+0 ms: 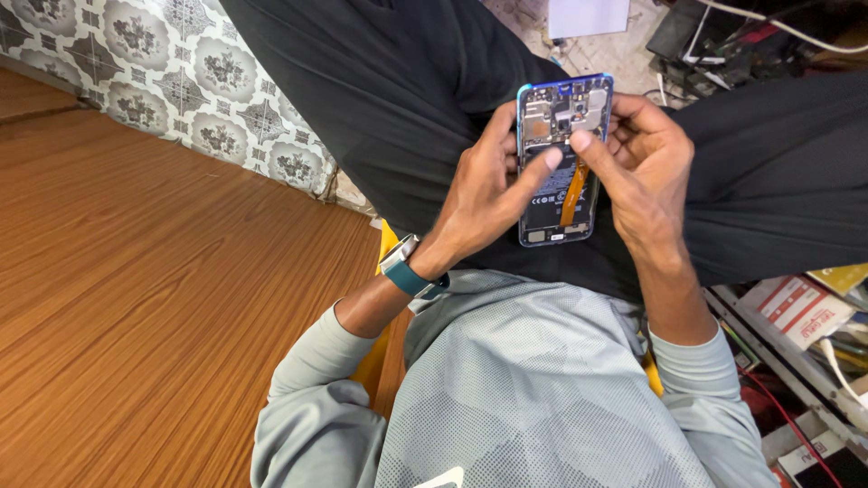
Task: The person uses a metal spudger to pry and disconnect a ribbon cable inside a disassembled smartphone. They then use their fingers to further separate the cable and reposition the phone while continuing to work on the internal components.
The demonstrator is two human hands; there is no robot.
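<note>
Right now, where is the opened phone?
In the head view, upper middle: the opened phone sits over the lap, held between the left hand and right hand.

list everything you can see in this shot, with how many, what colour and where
opened phone: one, blue frame, back cover off, dark battery and circuit board showing, held over the lap
flex ribbon: one, orange, running down the battery
wooden surface: one, brown, left side
patterned tiles: many, grey and white, upper left
boxes: a few, white and red, on the right
cables: several, white and dark, upper right
trousers: black, under the phone
shirt: grey, bottom centre
wristwatch: one, teal strap, left wrist
left hand: holding the phone's left edge, forefinger on the board
right hand: holding the right edge, fingers on the board
</note>
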